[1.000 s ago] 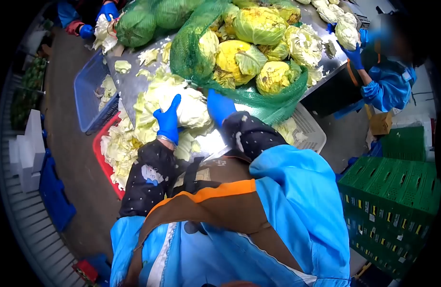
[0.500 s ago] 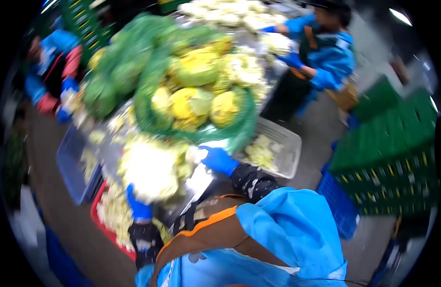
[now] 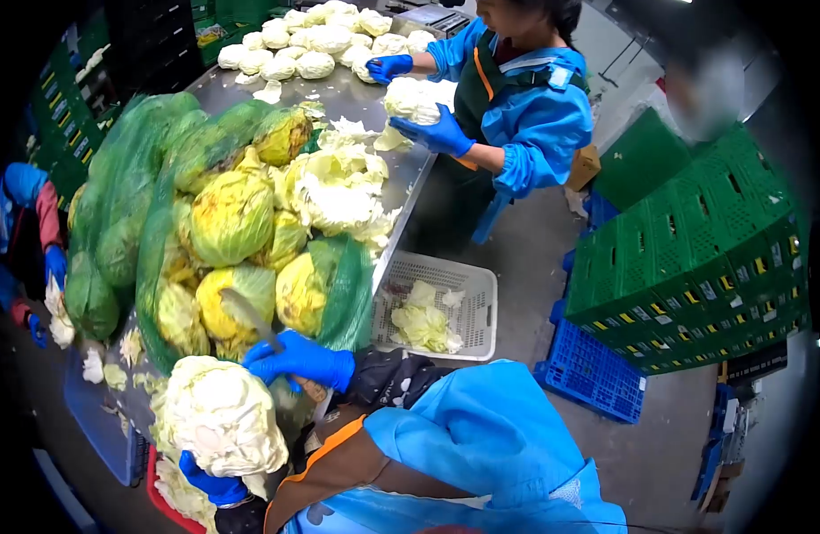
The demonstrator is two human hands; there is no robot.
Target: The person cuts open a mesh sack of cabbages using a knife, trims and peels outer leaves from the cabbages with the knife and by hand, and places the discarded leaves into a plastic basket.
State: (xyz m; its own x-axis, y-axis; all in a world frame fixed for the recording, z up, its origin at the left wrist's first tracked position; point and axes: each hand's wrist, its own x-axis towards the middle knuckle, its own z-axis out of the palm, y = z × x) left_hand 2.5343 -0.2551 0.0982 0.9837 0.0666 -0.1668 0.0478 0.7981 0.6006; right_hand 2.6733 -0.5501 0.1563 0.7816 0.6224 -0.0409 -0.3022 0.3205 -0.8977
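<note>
A pale, peeled cabbage (image 3: 225, 416) rests in my left hand (image 3: 212, 481), which holds it from below at the lower left. My right hand (image 3: 301, 360), in a blue glove, is closed round a knife (image 3: 246, 313); its blade points up and left over the yellow cabbages, and part of the handle shows under my fingers. Just beyond is an open green net (image 3: 346, 294) with yellow-green cabbages (image 3: 233, 218) inside. Loose pale leaves (image 3: 339, 191) lie on the net's right side.
Across the metal table (image 3: 408, 182), a co-worker in blue gloves handles a white cabbage (image 3: 419, 100) beside many peeled ones (image 3: 315, 65). Another person works at far left. Around the table stand a white basket (image 3: 481, 307), a red basket (image 3: 165, 505), a blue basket (image 3: 98, 427) and green crates (image 3: 686, 258).
The view has swung right. My left hand has brought the pale cabbage up off the leaves. A knife now shows in my right hand, which has moved over the net's near edge.
</note>
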